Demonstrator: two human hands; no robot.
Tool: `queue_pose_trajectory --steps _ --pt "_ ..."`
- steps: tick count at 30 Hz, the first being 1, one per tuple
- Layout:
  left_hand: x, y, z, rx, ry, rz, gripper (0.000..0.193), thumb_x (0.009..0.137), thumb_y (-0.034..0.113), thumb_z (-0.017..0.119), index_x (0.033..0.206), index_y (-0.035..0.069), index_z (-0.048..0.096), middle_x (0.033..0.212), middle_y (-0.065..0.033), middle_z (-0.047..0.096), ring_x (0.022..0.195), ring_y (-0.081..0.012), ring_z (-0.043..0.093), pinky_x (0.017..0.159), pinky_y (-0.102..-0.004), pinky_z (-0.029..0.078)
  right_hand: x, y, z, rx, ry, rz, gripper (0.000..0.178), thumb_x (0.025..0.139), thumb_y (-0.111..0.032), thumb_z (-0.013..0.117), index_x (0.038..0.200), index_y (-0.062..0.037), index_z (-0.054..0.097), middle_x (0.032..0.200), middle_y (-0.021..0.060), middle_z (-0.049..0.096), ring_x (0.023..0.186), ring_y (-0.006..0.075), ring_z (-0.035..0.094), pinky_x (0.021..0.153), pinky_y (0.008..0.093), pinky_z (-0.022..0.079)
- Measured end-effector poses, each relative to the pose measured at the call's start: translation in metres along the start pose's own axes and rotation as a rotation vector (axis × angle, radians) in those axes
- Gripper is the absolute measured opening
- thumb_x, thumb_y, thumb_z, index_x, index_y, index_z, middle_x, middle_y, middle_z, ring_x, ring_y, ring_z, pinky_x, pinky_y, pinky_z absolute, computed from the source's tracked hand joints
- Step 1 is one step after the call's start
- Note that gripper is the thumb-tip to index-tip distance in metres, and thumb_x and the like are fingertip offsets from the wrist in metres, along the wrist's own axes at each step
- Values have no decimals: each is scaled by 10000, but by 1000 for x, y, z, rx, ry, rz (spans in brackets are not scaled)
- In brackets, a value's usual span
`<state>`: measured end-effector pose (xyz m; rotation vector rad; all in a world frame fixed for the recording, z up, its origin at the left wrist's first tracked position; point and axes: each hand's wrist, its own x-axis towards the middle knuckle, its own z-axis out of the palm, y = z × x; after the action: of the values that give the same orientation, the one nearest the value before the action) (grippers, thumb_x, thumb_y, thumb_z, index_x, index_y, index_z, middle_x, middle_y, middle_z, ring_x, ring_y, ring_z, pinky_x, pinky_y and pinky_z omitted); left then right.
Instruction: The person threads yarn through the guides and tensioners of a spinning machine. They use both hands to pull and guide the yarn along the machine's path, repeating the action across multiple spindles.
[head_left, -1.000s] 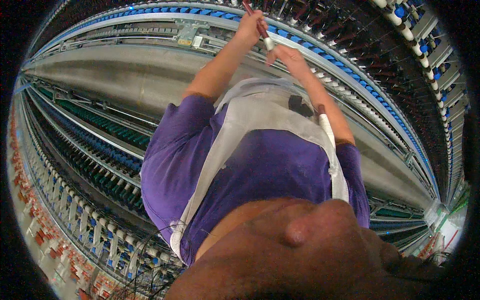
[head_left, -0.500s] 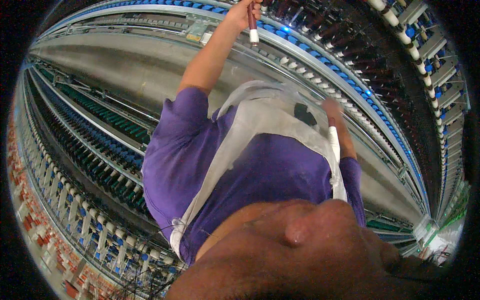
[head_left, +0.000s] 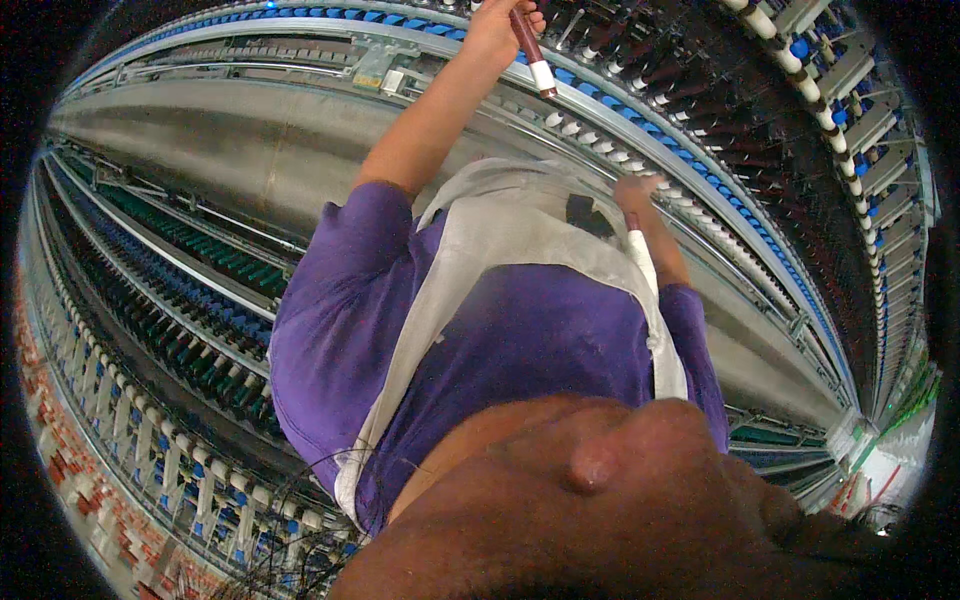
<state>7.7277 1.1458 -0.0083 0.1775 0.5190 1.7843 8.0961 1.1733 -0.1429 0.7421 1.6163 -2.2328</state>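
1. Far left: long curved rows of green and blue spindle holders (head_left: 150,300) on the grey metal spinning frame (head_left: 230,150).
2. The left hand (head_left: 497,28) is raised and closed in a fist around a slim maroon bobbin tube with a white tip (head_left: 531,52), which slants down toward the rail.
3. That tube looks light, rigid and smooth, so it is probably best gripped mid-shaft, as here.
4. The right hand (head_left: 634,192) is at the pale grey apron pocket (head_left: 560,225), touching a white bobbin tube (head_left: 640,255); I cannot tell whether its fingers are closed.
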Motion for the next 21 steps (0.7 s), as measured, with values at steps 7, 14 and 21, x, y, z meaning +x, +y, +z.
queue_pose_trajectory --steps 7,14,21 --pt "-8 5 18 214 312 133 262 952 316 643 970 95 503 657 -19 499 500 -175 478 435 -335 451 -13 29 -31 -752 592 585 539 903 -440 599 1302 -78 576 1283 104 634 1128 278 632 999 498 448" --pt "-4 5 6 511 94 -15 243 914 312 695 905 86 609 580 24 462 481 -98 443 435 -261 365 10 19 -33 -714 1006 420 435 836 -420 648 1005 -26 715 1021 129 716 994 285 685 914 384 501" --pt "12 -22 -118 1108 114 -416 205 847 251 739 961 99 660 623 30 552 477 -85 484 416 -244 369 66 10 -30 -463 527 111 405 858 -421 633 1047 -70 705 952 132 720 902 283 673 816 386 510"
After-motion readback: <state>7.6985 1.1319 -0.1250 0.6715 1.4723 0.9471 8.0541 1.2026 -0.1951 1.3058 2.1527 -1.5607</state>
